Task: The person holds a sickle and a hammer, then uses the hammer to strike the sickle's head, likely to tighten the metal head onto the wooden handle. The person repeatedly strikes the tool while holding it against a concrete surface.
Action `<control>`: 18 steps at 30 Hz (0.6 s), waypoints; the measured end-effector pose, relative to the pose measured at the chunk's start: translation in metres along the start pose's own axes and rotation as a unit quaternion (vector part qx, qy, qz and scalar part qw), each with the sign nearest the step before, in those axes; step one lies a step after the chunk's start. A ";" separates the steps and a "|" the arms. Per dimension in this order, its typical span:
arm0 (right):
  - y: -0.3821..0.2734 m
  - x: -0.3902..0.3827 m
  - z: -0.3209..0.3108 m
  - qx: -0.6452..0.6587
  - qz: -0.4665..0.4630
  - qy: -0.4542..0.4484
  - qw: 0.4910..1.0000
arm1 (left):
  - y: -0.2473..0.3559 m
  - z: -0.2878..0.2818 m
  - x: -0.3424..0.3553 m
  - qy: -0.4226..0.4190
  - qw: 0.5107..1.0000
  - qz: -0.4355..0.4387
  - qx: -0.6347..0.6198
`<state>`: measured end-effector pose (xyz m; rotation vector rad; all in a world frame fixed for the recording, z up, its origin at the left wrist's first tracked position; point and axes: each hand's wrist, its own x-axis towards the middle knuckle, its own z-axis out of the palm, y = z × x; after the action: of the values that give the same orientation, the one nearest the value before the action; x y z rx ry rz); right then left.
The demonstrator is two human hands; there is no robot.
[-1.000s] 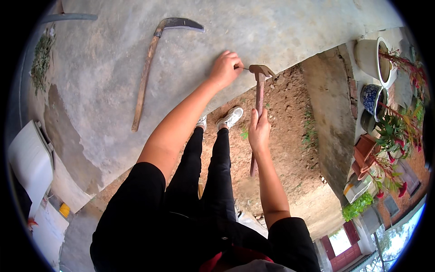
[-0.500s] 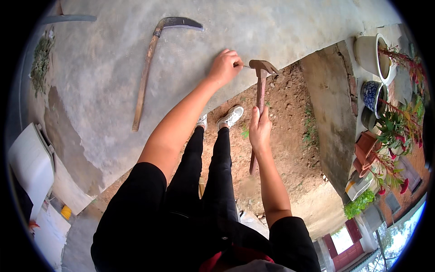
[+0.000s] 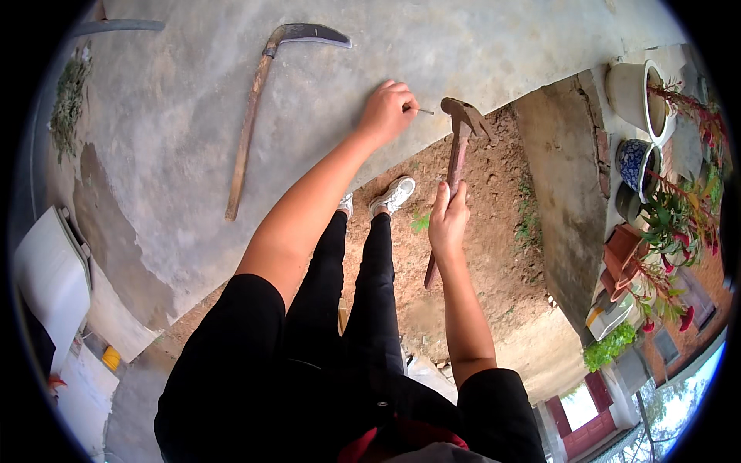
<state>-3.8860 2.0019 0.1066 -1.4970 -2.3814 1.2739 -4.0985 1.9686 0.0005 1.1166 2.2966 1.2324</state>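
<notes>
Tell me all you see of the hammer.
The hammer has a rusty-looking metal head with a split claw and a reddish, wooden-looking handle. The right hand grips the handle midway; its lower end shows beneath. The face points left, apart from the thin rod in the left hand; the claw points right.

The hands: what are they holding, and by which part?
Right hand: the hammer, around mid-handle. Left hand: a thin rod, one end poking out.
</notes>
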 end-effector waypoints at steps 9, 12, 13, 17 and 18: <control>-0.003 -0.005 -0.003 -0.009 0.027 -0.029 0.999 | -0.001 -0.001 -0.004 -0.003 1.000 -0.005 0.000; 0.006 -0.004 0.005 -0.033 0.018 -0.041 0.998 | -0.001 0.000 0.000 -0.002 1.000 -0.005 -0.018; 0.018 -0.006 0.007 -0.042 0.025 -0.044 0.998 | 0.003 0.002 -0.001 -0.005 1.000 0.000 -0.015; 0.018 -0.010 0.004 -0.033 0.031 -0.049 0.998 | 0.000 0.000 -0.004 -0.002 1.000 0.004 0.003; 0.009 -0.008 0.001 -0.022 0.035 -0.044 0.998 | -0.002 0.000 -0.001 0.002 1.000 0.004 0.004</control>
<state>-3.8757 1.9969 0.1027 -1.5814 -2.4466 1.3381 -4.0992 1.9674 -0.0013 1.1293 2.3045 1.2306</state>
